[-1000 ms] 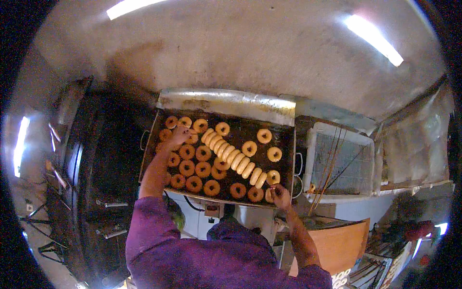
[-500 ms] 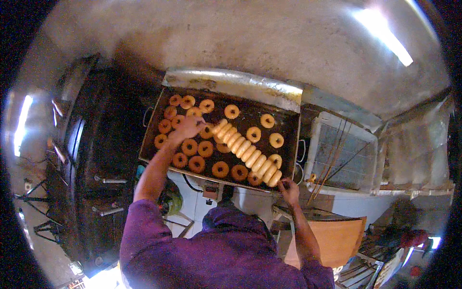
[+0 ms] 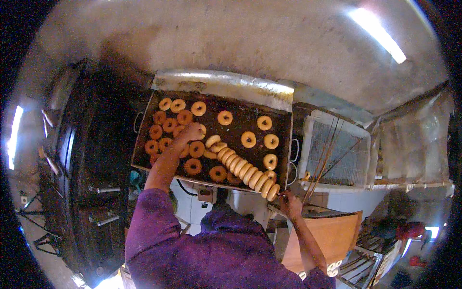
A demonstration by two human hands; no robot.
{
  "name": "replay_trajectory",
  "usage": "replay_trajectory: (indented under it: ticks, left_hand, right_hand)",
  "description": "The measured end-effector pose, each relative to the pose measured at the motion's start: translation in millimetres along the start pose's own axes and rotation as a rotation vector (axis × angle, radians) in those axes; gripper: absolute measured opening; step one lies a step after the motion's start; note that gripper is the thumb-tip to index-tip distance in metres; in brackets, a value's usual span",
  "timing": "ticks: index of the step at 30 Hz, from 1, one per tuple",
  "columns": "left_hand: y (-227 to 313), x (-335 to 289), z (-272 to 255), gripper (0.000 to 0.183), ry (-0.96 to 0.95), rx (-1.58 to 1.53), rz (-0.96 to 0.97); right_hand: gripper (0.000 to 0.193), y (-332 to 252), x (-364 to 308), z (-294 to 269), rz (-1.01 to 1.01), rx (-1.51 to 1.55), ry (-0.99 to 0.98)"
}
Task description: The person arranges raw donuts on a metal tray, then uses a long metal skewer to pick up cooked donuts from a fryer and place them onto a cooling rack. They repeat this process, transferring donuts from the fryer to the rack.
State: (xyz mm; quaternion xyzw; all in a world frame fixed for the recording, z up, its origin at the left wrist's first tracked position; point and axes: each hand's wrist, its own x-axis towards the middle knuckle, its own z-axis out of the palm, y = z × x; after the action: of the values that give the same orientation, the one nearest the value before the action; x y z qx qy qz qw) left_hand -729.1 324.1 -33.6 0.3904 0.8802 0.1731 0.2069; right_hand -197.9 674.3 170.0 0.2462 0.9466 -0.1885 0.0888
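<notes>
A row of pale golden doughnuts (image 3: 245, 172) is threaded on a thin stick, slanting over a dark frying pan (image 3: 284, 123). My right hand (image 3: 291, 206) is closed round the stick's near right end, just outside the pan. At the row's far left end, two doughnuts (image 3: 214, 141) sit tilted and apart from the rest. My left hand (image 3: 194, 131) is closed over the pan's left half, close to that end; what its fingers hold is hidden. Browner fried doughnuts (image 3: 196, 149) lie in the pan around my left hand. Lighter doughnuts (image 3: 248, 139) lie spread towards the right.
A metal splash guard (image 3: 221, 83) rises behind the pan. To the right stands a white-rimmed wire-mesh tray (image 3: 339, 149) with thin sticks (image 3: 329, 156) leaning across it. An orange-brown board (image 3: 322, 238) is beside my right forearm. Dark cabinets (image 3: 96, 168) line the left side.
The doughnuts at the row's left end have separated and tilted away from the others. My left hand has closed more. The whole view has shifted slightly.
</notes>
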Motion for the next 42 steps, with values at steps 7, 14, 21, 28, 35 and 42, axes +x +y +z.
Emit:
replay_trajectory:
  ticks: [7, 14, 21, 28, 35, 42]
  left_hand:
    - [54, -25, -116, 0.026, 0.180, -0.073, 0.016]
    - [120, -75, -293, 0.020, 0.465, 0.110, 0.089]
    - [135, -65, -303, 0.022, 0.653, 0.308, 0.172]
    - [194, 13, -187, 0.024, 0.713, 0.142, 0.282]
    - [418, 38, -121, 0.027, 0.712, -0.342, 0.346]
    - [449, -5, -78, 0.024, 0.396, -0.391, 0.152]
  right_hand:
    - [0.015, -2, 12, 68, 0.001, 0.641, 0.184]
    - [0.010, -62, 100, 100, -0.201, 0.537, 0.423]
    - [0.012, -115, 107, 92, -0.185, 0.729, 0.475]
    - [0.021, -65, 46, 94, 0.169, 1.048, 0.350]
    - [0.029, 58, 24, 62, 0.454, 0.928, 0.910]
    - [0.034, 241, 38, -29, 0.855, 0.384, 0.992]
